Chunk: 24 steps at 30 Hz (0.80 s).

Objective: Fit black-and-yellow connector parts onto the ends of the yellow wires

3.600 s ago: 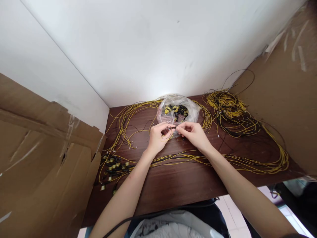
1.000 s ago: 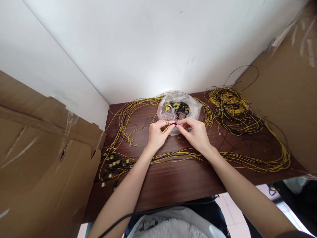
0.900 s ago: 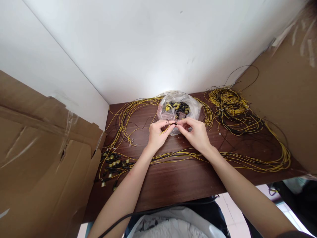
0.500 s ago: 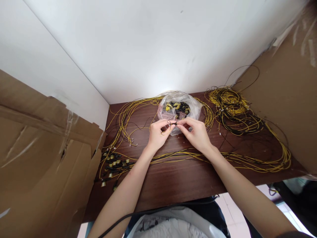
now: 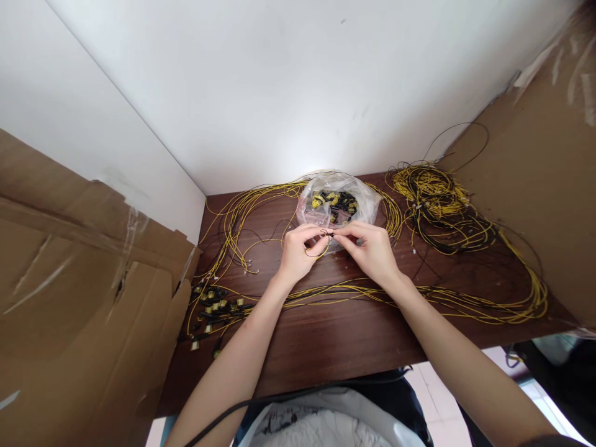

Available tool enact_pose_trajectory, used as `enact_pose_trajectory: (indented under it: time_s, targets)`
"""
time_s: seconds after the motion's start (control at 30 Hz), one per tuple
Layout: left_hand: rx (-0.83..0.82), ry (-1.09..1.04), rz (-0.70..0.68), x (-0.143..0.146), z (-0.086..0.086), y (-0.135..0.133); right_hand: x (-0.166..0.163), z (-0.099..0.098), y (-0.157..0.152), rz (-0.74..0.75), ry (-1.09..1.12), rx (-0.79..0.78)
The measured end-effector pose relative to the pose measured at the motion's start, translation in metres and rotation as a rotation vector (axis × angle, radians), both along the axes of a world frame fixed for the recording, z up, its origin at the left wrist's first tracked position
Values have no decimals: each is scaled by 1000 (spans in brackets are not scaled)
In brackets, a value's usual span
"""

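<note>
My left hand (image 5: 299, 249) and my right hand (image 5: 370, 248) meet just in front of a clear plastic bag (image 5: 365, 192), fingertips pinched. Between them is a small black connector piece (image 5: 329, 234), partly covered by the fingers. Thin black and yellow wire (image 5: 321, 254) loops below the left fingertips, and the left hand pinches it. My right thumb and forefinger grip the other end of the black piece. Inside the open bag lie black and yellow parts (image 5: 339, 200).
Yellow and black wires (image 5: 335, 290) stretch across the brown table (image 5: 335, 347). A tangled wire bundle (image 5: 433, 198) lies at the back right. Several black connectors with yellowish ends (image 5: 218, 304) lie at the left. Cardboard (image 5: 93, 298) stands on both sides, with a white wall (image 5: 298, 93) behind.
The wire loop at the left fingertips has shifted slightly right and now hangs as a rounder yellow curve. Both hands stay almost in place.
</note>
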<state>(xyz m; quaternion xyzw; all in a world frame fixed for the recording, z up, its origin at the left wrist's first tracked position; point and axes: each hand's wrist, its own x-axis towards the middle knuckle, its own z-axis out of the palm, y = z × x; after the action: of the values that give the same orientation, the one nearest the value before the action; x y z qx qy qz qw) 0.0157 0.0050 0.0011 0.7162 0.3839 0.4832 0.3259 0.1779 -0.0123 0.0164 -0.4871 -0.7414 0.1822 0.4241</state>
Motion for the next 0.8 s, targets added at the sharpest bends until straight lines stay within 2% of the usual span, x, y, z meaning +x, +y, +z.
enact_pose_trajectory:
  time_s: [0.37, 0.6, 0.8]
  targets:
    - [-19, -3, -21, -1, 1, 0, 2, -3, 0, 0, 39, -13]
    - [-67, 36, 29, -2, -3, 0, -3, 0, 0, -16, 14, -32]
    - [-140, -60, -5, 0, -6, 1, -3, 0, 0, -21, 5, -24]
